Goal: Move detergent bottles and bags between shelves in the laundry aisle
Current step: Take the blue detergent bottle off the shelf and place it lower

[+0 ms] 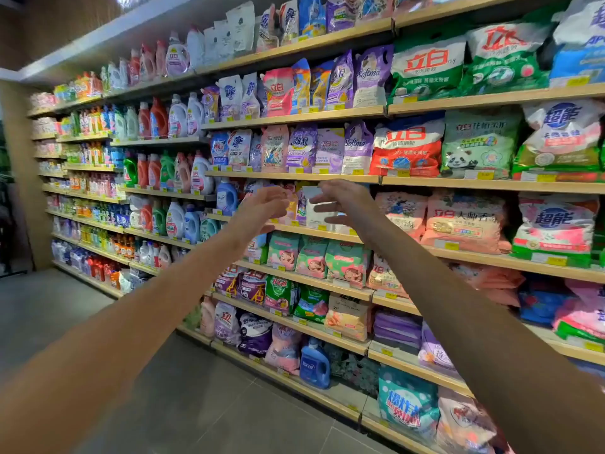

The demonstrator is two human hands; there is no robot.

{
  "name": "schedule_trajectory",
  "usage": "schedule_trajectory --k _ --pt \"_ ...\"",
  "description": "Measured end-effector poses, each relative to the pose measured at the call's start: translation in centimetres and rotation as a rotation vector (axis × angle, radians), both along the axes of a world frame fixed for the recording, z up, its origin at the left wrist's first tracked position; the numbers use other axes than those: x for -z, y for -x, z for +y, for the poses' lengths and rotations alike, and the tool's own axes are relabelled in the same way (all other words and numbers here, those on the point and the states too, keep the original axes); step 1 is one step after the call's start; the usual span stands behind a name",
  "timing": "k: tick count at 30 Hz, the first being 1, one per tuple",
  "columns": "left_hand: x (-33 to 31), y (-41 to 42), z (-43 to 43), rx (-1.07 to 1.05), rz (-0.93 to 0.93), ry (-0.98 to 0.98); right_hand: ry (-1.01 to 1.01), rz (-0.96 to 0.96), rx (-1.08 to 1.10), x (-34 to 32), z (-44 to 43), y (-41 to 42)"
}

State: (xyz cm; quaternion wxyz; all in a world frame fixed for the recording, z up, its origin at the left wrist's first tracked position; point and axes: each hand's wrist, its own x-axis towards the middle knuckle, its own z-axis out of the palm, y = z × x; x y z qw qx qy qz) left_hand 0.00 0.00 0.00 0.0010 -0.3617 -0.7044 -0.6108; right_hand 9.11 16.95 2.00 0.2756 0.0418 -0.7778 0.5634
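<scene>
Laundry aisle, mid-shelf | I reach both arms out, left hand (266, 204) and right hand (340, 204) fingers apart, empty, closing in on the white detergent bag (316, 208) standing between them | step: reach | next: I judge, clamp both sides, lift clear.
</scene>
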Motion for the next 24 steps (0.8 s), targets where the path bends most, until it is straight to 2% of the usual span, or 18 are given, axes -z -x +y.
schedule_trajectory --k 15,24 --pt "2.6 24.1 2.3 -0.008 -0.034 0.051 0.007 -0.081 0.041 3.4 2.5 25.5" --pt "3.7 43.4 2.9 -0.106 -0.011 0.17 0.071 -0.106 -0.004 5.0 4.3 47.4"
